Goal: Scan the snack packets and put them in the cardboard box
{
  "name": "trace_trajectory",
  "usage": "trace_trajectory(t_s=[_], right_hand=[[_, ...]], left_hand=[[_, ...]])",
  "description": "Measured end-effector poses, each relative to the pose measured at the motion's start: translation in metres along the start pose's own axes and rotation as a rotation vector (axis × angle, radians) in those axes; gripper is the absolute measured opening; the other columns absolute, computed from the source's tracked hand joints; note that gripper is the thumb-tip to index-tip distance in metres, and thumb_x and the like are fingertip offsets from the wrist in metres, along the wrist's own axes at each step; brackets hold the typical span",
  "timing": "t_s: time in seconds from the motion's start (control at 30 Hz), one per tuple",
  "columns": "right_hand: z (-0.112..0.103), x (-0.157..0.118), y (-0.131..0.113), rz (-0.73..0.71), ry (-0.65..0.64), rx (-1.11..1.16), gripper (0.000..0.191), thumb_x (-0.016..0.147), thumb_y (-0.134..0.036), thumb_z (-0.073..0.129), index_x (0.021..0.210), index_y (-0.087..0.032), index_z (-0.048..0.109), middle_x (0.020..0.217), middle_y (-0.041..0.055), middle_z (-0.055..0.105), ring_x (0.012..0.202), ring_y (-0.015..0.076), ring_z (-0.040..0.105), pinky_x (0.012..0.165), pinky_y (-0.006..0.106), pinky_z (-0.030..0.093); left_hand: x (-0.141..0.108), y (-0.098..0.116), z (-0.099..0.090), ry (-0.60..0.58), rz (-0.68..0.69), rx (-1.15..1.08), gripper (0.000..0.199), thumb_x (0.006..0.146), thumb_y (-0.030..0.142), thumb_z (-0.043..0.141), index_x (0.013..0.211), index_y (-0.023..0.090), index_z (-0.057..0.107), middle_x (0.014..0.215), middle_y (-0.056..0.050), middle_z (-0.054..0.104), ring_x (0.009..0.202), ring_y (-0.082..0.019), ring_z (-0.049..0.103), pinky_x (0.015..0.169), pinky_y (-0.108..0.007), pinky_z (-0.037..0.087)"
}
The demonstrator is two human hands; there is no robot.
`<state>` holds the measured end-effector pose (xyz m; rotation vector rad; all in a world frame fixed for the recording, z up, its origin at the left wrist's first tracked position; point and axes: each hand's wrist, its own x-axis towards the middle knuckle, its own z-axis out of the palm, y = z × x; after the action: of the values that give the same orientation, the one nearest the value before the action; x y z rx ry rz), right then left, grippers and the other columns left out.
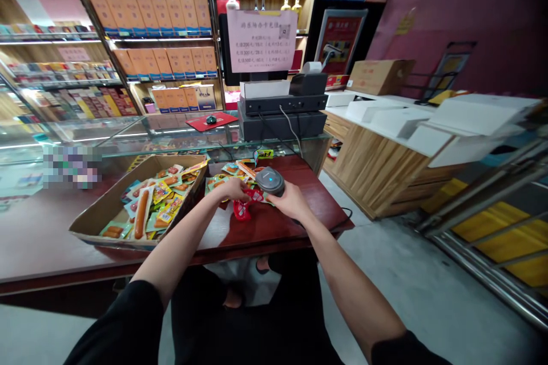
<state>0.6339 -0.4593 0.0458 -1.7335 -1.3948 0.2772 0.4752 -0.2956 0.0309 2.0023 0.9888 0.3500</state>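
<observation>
My right hand (291, 202) is closed round a dark grey handheld barcode scanner (269, 180) with a small blue light on its top. Just left of it, the fingers of my left hand (233, 189) are closed on a shiny red snack packet (242, 211), which hangs over the dark red tabletop. The scanner's head is above the packet and partly covers it. Behind both hands lies a loose pile of small snack packets (229, 169). To the left, an open cardboard box (94, 214) holds several wrapped sausages and snack packets, one long sausage (141, 214) on top.
A glass counter (124, 134) carries a red mouse pad (201, 121) and a cash register (282, 120) with a paper sign (262, 40). Cables trail from the register. At right stand a wooden cabinet (363, 165) with white boxes and a metal railing (466, 256).
</observation>
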Motion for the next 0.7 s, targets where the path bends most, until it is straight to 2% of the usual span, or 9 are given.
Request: trace_trajectory(t_s=[0.07,0.13,0.2,0.27,0.43,0.7], right_hand=[[0.003,0.001,0.001,-0.014,-0.001,0.000,0.029,0.071,-0.024,0.071,0.099,-0.017,0.072,0.098,0.0097,0.077,0.097,0.0266,0.071,0.076,0.029,0.053],[0.007,0.002,0.001,-0.030,-0.012,-0.008,0.027,0.072,-0.025,0.070,0.098,-0.018,0.072,0.097,0.0092,0.077,0.095,0.0264,0.072,0.076,0.029,0.053],[0.012,0.004,0.001,-0.049,-0.020,-0.016,0.027,0.073,-0.025,0.069,0.098,-0.018,0.072,0.096,0.0092,0.077,0.094,0.0267,0.072,0.077,0.030,0.053],[0.019,0.006,0.000,-0.072,-0.028,-0.004,0.031,0.073,-0.026,0.069,0.103,-0.018,0.071,0.099,0.0094,0.076,0.096,0.0271,0.071,0.079,0.031,0.053],[0.030,0.009,-0.010,-0.095,-0.055,-0.010,0.032,0.073,-0.025,0.068,0.104,-0.018,0.071,0.101,0.0096,0.076,0.098,0.0274,0.071,0.083,0.033,0.053],[0.029,0.009,-0.025,-0.097,-0.054,-0.060,0.027,0.073,-0.023,0.070,0.100,-0.018,0.072,0.098,0.0096,0.076,0.096,0.0274,0.071,0.080,0.033,0.053]], left_hand=[[-0.002,-0.003,-0.012,0.055,-0.090,-0.254,0.027,0.052,0.015,0.085,0.070,0.017,0.065,0.058,0.001,0.064,0.061,-0.016,0.065,0.061,-0.024,0.052],[-0.006,-0.006,-0.021,0.163,-0.147,-0.561,0.034,0.053,0.012,0.086,0.079,0.015,0.064,0.069,-0.002,0.069,0.065,-0.017,0.068,0.062,-0.027,0.055],[-0.011,-0.008,-0.027,0.271,-0.137,-0.784,0.040,0.053,0.009,0.087,0.085,0.014,0.062,0.078,-0.004,0.072,0.069,-0.018,0.070,0.064,-0.029,0.058],[-0.016,-0.011,-0.032,0.341,-0.105,-0.900,0.044,0.053,0.007,0.088,0.087,0.013,0.062,0.081,-0.005,0.072,0.071,-0.018,0.071,0.066,-0.030,0.060],[-0.026,-0.021,-0.043,0.375,-0.090,-0.935,0.046,0.051,0.009,0.090,0.086,0.012,0.061,0.080,-0.006,0.072,0.070,-0.020,0.072,0.064,-0.032,0.061],[-0.031,-0.022,-0.051,0.349,-0.055,-0.891,0.040,0.052,0.011,0.090,0.082,0.011,0.063,0.077,-0.006,0.071,0.067,-0.017,0.070,0.061,-0.027,0.059]])
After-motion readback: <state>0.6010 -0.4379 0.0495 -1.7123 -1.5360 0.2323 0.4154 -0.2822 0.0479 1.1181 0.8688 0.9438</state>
